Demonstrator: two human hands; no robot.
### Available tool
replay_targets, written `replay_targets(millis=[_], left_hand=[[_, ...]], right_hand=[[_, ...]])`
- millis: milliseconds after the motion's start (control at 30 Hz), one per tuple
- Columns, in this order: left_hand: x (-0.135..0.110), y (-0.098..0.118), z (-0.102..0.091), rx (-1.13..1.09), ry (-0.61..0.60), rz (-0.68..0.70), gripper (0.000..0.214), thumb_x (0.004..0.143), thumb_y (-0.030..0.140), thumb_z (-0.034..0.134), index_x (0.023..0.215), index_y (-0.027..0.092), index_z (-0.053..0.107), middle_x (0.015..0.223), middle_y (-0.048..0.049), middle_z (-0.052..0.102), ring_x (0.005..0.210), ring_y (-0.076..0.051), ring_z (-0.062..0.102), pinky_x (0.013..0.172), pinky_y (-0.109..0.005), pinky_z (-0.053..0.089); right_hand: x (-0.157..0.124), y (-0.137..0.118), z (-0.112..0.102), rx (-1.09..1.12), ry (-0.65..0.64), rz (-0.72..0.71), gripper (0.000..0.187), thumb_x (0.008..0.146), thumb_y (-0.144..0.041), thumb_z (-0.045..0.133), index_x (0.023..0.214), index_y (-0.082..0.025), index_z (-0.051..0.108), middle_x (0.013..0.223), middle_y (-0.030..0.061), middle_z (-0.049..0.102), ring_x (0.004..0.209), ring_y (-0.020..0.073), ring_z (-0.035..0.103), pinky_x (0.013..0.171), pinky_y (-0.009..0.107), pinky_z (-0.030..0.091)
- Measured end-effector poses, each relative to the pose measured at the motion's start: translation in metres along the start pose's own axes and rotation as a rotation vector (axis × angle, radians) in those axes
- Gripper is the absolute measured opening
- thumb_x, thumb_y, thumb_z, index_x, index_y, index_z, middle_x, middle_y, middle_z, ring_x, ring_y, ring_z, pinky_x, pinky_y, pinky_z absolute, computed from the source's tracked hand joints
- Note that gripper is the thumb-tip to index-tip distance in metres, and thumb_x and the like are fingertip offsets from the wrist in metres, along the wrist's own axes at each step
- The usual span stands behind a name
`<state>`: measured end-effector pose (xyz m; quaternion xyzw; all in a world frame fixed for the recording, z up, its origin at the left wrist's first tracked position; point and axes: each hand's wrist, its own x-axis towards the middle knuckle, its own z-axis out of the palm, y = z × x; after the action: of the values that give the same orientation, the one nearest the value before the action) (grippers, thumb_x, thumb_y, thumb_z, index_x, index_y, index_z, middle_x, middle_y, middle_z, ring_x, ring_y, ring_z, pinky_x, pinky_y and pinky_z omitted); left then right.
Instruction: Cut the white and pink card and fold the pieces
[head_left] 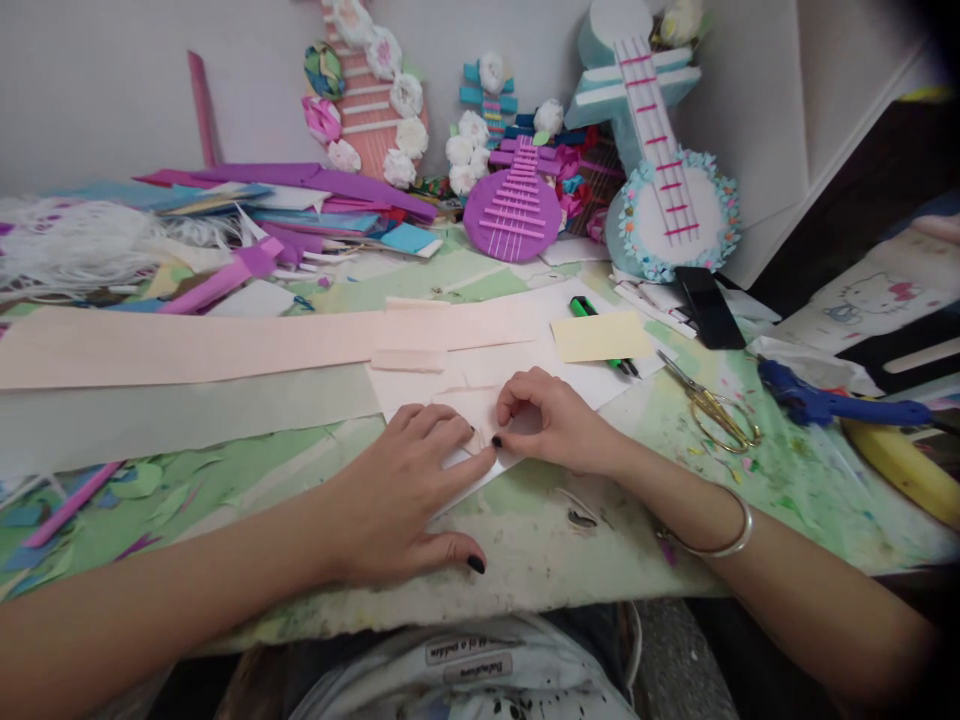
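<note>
My left hand [416, 490] lies flat with its fingers stretched over a small pale pink paper piece [472, 400] on a white sheet [525, 375]. Close beside it, my right hand [551, 420] pinches thumb and forefinger together at the right edge of that piece. Whether the pinch holds the paper's edge or something smaller is hard to make out. Beyond my hands a long peach paper strip [202, 345] runs to the left, with a short folded peach paper piece [409, 335] across it. A yellow paper card [600, 337] rests over a green cutter [581, 307].
Gold-handled scissors [716, 410], a black phone [709, 305], a blue glue gun [832, 395] and a yellow tape roll [900, 470] lie at the right. Decorated paper instruments, including a purple one [514, 205], stand along the wall. Colored paper strips [300, 180] pile up at back left.
</note>
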<state>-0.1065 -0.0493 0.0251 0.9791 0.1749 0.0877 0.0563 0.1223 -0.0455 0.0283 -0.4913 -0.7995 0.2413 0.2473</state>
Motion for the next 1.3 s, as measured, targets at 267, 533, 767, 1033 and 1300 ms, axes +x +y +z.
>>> replay_targets(millis=[267,533,767,1033,1300], left_hand=[[-0.001,-0.001,-0.001,0.022,-0.013,-0.002,0.066,0.086,0.069,0.041,0.126,0.017,0.051,0.114,-0.0171,0.05,0.107,-0.036,0.041,0.089,-0.055,0.035],[0.001,-0.002,-0.002,0.009,-0.036,-0.007,0.069,0.085,0.072,0.037,0.125,0.017,0.051,0.113,-0.017,0.049,0.104,-0.035,0.04,0.087,-0.055,0.034],[0.006,0.0,0.0,-0.003,0.002,-0.046,0.075,0.084,0.076,0.03,0.121,0.015,0.055,0.109,-0.0172,0.049,0.099,-0.033,0.04,0.085,-0.054,0.034],[-0.001,-0.002,-0.004,-0.05,-0.025,-0.032,0.069,0.082,0.073,0.042,0.124,0.02,0.055,0.115,-0.016,0.049,0.104,-0.034,0.042,0.088,-0.053,0.034],[-0.006,-0.002,-0.01,-0.131,-0.025,-0.018,0.066,0.081,0.071,0.049,0.122,0.02,0.057,0.126,-0.0172,0.048,0.115,-0.037,0.041,0.095,-0.054,0.034]], right_hand=[[0.003,0.012,-0.007,0.115,0.008,0.107,0.011,0.067,-0.008,0.06,0.072,-0.018,0.057,0.074,-0.001,0.056,0.072,0.0134,0.048,0.068,0.027,0.036],[0.003,0.016,-0.005,0.159,0.014,0.131,0.01,0.067,-0.009,0.058,0.073,-0.018,0.059,0.074,-0.0005,0.057,0.072,0.0128,0.049,0.067,0.026,0.037],[0.002,0.009,-0.003,0.063,0.008,0.113,0.01,0.071,-0.019,0.069,0.072,-0.018,0.059,0.074,0.0001,0.061,0.078,0.0155,0.049,0.07,0.028,0.036],[0.002,0.008,-0.005,0.046,0.009,0.118,0.01,0.072,-0.014,0.069,0.071,-0.018,0.059,0.072,-0.0005,0.06,0.076,0.0148,0.049,0.069,0.028,0.036],[0.002,0.009,-0.003,0.044,0.013,0.109,0.011,0.071,-0.014,0.068,0.07,-0.018,0.059,0.072,-0.0006,0.06,0.076,0.0149,0.049,0.069,0.027,0.036]])
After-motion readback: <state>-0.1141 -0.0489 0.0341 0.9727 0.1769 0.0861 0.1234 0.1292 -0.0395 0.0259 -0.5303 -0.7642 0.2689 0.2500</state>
